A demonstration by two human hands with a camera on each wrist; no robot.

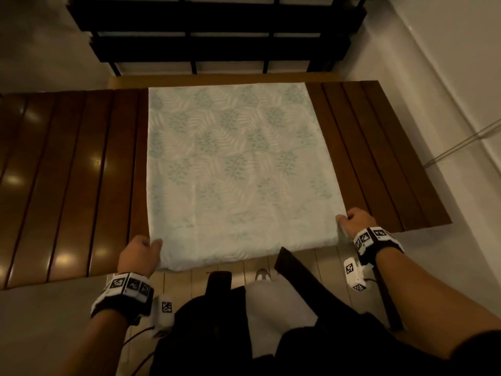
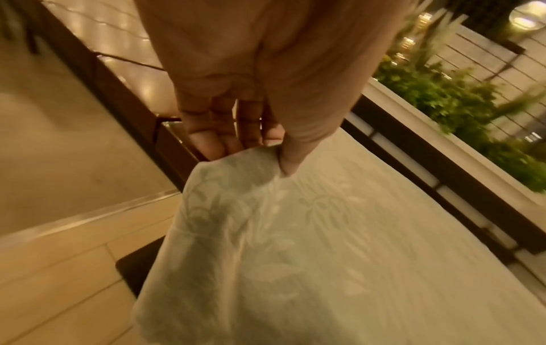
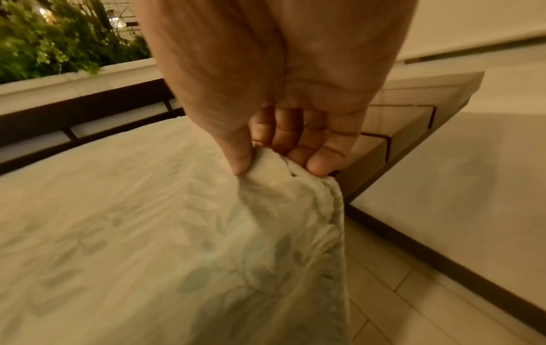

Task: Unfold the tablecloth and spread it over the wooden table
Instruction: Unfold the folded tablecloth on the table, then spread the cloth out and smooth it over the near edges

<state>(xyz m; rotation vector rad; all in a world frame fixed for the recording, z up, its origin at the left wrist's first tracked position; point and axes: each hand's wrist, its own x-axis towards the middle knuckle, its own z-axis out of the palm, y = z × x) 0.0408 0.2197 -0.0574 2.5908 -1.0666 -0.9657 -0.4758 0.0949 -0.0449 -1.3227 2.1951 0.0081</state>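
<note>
A pale, soft tablecloth [image 1: 233,169] with a faint green leaf print lies flat as a rectangle across the middle of the glossy, dark wooden table [image 1: 67,172], made of long slats; bare slats show at both ends. Its near hem droops over the table's near edge. The left hand [image 1: 139,252] pinches the near-left corner between thumb and fingers, and the right hand [image 1: 357,219] pinches the bunched near-right corner: both grips narrow, holding cloth.

Tablecloth [image 1: 233,164] on table [image 1: 67,172]; railing [image 1: 217,31] behind.
</note>
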